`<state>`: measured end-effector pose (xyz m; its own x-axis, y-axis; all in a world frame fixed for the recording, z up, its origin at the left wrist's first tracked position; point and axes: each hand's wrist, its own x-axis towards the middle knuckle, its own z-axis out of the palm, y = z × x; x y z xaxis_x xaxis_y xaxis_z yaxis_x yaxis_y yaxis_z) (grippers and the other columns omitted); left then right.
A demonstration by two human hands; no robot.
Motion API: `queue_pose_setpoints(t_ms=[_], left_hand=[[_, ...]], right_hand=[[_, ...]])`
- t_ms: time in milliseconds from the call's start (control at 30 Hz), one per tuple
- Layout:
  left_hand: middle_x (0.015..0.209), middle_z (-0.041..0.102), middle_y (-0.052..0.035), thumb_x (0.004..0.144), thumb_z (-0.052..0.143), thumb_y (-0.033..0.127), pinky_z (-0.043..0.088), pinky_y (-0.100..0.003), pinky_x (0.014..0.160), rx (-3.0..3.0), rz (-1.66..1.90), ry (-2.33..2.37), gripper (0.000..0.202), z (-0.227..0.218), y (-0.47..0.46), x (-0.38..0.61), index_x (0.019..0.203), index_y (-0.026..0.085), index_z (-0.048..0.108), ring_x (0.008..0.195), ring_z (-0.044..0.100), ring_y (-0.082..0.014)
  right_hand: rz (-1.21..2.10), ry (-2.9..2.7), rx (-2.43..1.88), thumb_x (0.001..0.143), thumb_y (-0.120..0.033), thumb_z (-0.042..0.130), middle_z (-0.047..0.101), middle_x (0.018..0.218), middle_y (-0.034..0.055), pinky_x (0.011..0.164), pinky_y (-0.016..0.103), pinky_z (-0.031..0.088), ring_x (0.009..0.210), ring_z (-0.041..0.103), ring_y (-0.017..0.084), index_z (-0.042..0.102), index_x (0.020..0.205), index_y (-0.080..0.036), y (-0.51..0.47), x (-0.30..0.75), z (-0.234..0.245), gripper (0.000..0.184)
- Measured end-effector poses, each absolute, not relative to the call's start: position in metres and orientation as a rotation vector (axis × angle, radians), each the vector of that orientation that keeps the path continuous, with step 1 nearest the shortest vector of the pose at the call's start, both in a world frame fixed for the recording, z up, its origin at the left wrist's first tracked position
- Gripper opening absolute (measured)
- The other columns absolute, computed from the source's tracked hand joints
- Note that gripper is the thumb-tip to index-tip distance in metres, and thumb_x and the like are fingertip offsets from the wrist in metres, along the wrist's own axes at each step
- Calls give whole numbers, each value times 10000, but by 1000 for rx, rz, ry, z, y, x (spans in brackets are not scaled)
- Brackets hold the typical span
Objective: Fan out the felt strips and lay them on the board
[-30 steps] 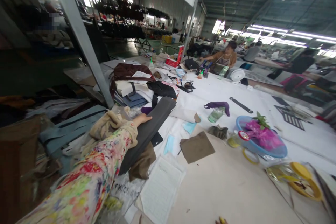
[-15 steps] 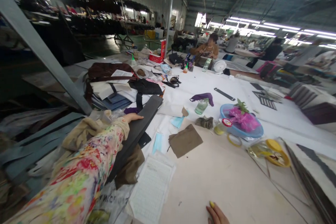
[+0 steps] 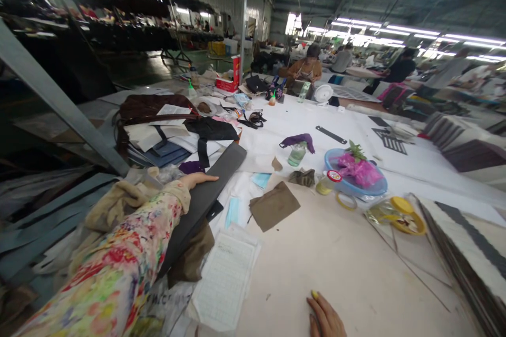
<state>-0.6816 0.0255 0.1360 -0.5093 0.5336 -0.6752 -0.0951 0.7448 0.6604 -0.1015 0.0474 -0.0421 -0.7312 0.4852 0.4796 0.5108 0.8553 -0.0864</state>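
The left hand [image 3: 197, 179] comes out of a flowery sleeve [image 3: 118, 263] and lies on a long dark grey strip [image 3: 222, 167], with its fingers stretched out flat on top and not curled around it. The strip sits at the left side of the big pale table [image 3: 336, 258]. Its far end leans on a pile of folded cloth and bags, and its near end goes down under the sleeve. The right hand [image 3: 324, 317] peeks in at the bottom edge. It lies loose and flat on the table, holds nothing, and one nail is yellow. Just beside the strip there is a blue face mask [image 3: 231, 211], a brown cloth piece [image 3: 274, 205] and a sheet of lined paper [image 3: 225, 274]. The marks on the paper are too small to read. A plastic bag [image 3: 174, 300] under the sleeve has dark letters, but they are blurry. Far back stands a red box [image 3: 229, 76] whose words cannot be read. A blue bowl [image 3: 356, 188] with pink stuff sits well apart on the right.
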Motion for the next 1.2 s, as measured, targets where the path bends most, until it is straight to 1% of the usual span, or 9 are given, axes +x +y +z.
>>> queue_pose_setpoints(t_ms=[167,300,467,633,733,833,967,1067,1200], left_hand=[[828,678,-88,539,746,410,532,-305,615,577,924,2010,616,171,27,-656,1043,133,525,695,648,-234],[897,663,-65,579,694,474,517,-294,661,903,937,2108,658,216,16,-616,1111,141,497,734,635,-209],[1087,589,-19,623,639,485,446,-292,823,1495,959,2187,707,294,-6,-532,1214,156,432,946,565,-204],[1146,532,-22,725,561,423,389,-318,871,2111,695,2062,622,341,-12,-411,1260,182,353,1045,505,-219],[1064,564,-78,749,556,372,406,-328,801,2441,491,1876,574,324,-6,-330,1247,177,348,987,523,-224],[912,595,-92,773,524,275,413,-331,679,2645,341,1690,438,269,0,-258,1185,176,412,830,560,-211],[893,585,-103,800,480,248,393,-335,672,2740,285,1484,234,165,-3,-199,998,133,533,821,545,-195],[906,581,-81,763,543,319,372,-338,724,2709,218,1469,371,109,-9,-189,1082,139,488,831,529,-191],[942,570,-87,700,598,427,322,-374,832,2653,167,1583,516,92,-9,-212,1117,154,465,879,504,-216]], right_hand=[[-13,-2559,-781,814,-382,469,586,1146,85,801,325,507,1020,567,213,541,1116,-211,36,-105,-28,354],[130,-2570,-875,833,-373,435,548,1188,93,868,395,461,1079,517,227,518,1140,-202,30,-104,-23,361],[328,-2544,-942,853,-359,385,537,1173,117,900,449,432,1100,485,237,521,1113,-175,28,-109,-18,347],[368,-2554,-698,864,-303,373,525,1177,111,879,385,468,1090,501,202,443,1193,-189,-7,-126,62,355],[66,-2523,-298,799,-247,506,504,1197,73,928,403,418,1134,467,229,396,1244,-269,-32,-112,142,459],[-207,-2329,-447,747,-297,584,447,1249,82,964,456,355,1170,423,272,292,1312,-297,-28,-77,184,635],[-124,-2592,-817,794,-496,430,472,1247,151,971,501,310,1115,469,306,256,1336,-181,8,-21,133,650],[93,-2720,-946,816,-423,406,561,1134,132,857,415,434,977,562,257,270,1321,-168,21,8,70,582],[222,-2705,-1050,788,-397,476,568,1123,126,851,384,451,1002,551,249,306,1298,-156,19,20,45,590]])
